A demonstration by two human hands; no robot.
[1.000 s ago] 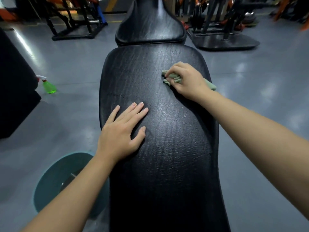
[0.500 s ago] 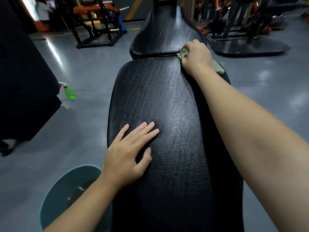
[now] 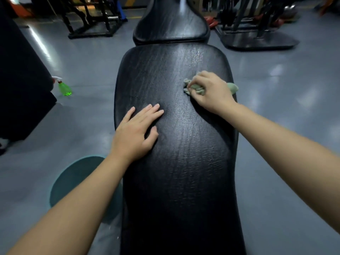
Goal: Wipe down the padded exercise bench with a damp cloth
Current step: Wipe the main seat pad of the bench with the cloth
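The black padded bench [image 3: 176, 162] runs away from me down the middle of the view, with a second, smaller pad [image 3: 171, 21] beyond a gap at its far end. My right hand [image 3: 211, 92] grips a crumpled pale green cloth [image 3: 195, 87] against the right side of the long pad. A corner of the cloth pokes out past the hand near the pad's right edge. My left hand [image 3: 136, 133] lies flat on the pad's left side, fingers straight. A wet sheen shows on the pad beyond the cloth.
A teal basin [image 3: 73, 181] stands on the grey floor left of the bench. A green spray bottle [image 3: 63, 87] sits farther left beside a large black block [image 3: 22, 80]. Gym machine frames [image 3: 92, 21] and a dark base plate [image 3: 257, 41] stand at the back.
My right hand has pulled the cloth back toward me from the gap at the far end of the long pad to its right middle. My left hand stays flat in place.
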